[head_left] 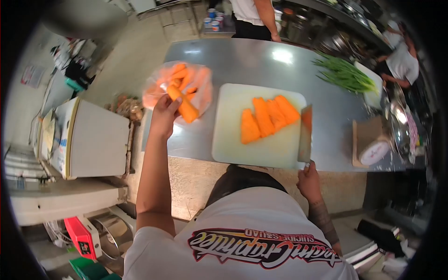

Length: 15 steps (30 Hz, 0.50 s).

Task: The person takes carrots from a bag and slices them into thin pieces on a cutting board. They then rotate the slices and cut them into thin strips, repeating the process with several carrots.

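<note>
Your left hand (165, 112) is gripping a carrot (186, 110) by the bag (204, 86), your right hand (310, 181) clasping the cleaver (305, 137), apparently keeping its blade off the carrot pieces (264, 119).

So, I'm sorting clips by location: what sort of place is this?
Probably a commercial kitchen, perhaps a restaurant's. A large metal worktable bears a white cutting board with orange pieces that look like carrot, long green stalks lie farther right, and the right hand holds a broad cleaver.
</note>
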{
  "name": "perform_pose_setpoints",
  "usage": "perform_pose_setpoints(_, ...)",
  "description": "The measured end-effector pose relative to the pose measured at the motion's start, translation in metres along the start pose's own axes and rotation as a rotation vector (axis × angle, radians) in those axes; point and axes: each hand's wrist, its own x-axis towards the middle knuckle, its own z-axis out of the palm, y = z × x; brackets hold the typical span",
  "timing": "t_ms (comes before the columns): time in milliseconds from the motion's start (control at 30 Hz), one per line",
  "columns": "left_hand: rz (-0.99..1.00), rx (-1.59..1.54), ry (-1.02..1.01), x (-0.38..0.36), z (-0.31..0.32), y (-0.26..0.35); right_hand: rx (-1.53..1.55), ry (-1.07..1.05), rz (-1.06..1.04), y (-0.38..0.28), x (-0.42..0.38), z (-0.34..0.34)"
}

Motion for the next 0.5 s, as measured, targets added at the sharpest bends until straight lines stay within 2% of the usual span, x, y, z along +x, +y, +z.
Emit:
perform_pose_setpoints(167,-0.127,0.395,-0.078,-0.033,0.055,-0.075,-0.011,0.041,-0.035,0.034,0.010,0.004)
perform_pose_setpoints(267,-0.040,0.649,-0.137,-0.034,0.086,-0.131,0.096,0.040,0.007,0.018,0.004,0.001)
perform_pose_setpoints(333,0.021,0.753,-0.056,-0.047,0.109,-0.137,0.176,0.040,0.016,0.017,0.003,-0.002)
perform_pose_setpoints(400,0.143,0.968,0.056,-0.056,0.117,-0.135,0.383,-0.008,0.156,0.006,-0.002,-0.008)
perform_pose_setpoints(500,0.027,0.957,-0.056,-0.073,0.111,-0.113,0.452,0.023,0.150,0.003,-0.015,-0.012)
